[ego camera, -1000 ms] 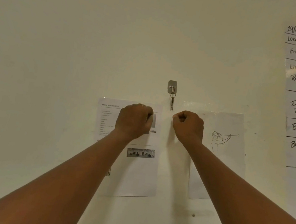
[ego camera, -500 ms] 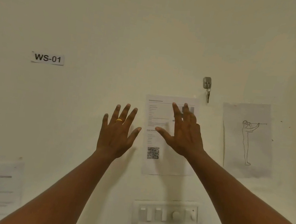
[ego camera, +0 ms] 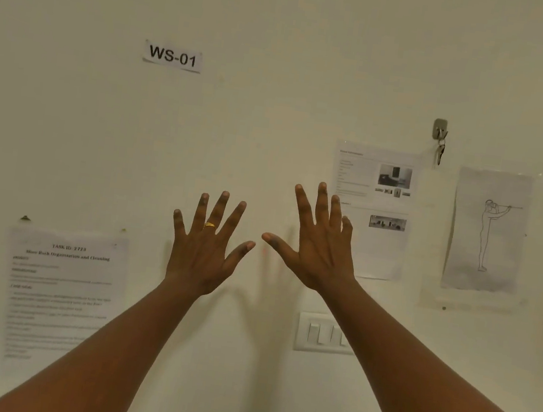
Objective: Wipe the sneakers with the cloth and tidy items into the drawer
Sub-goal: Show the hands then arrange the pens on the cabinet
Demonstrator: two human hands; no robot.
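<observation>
Against a cream wall (ego camera: 285,35), both hands are raised with their backs to the camera. The left hand (ego camera: 202,259) has its fingers spread wide and straight and holds nothing; a gold ring (ego camera: 210,225) sits on one finger. The right hand (ego camera: 321,250), just beside it, is spread likewise and empty. The sneakers, cloth and drawer lie outside this view. Above the hands a paper label (ego camera: 172,56) reads "WS-01" in bold black. At lower left a printed sheet (ego camera: 61,299) is headed "TASK ID: 2773", as far as it can be read, then what looks like "Shoe Rack Organization and Cleaning"; its smaller lines are too blurred. Right of the hands hangs a sheet with small photos (ego camera: 371,212), its text illegible. Beyond it are a line drawing of a standing figure (ego camera: 487,231), keys (ego camera: 440,153) on a hook (ego camera: 440,128), and a switch plate (ego camera: 319,333) below.
</observation>
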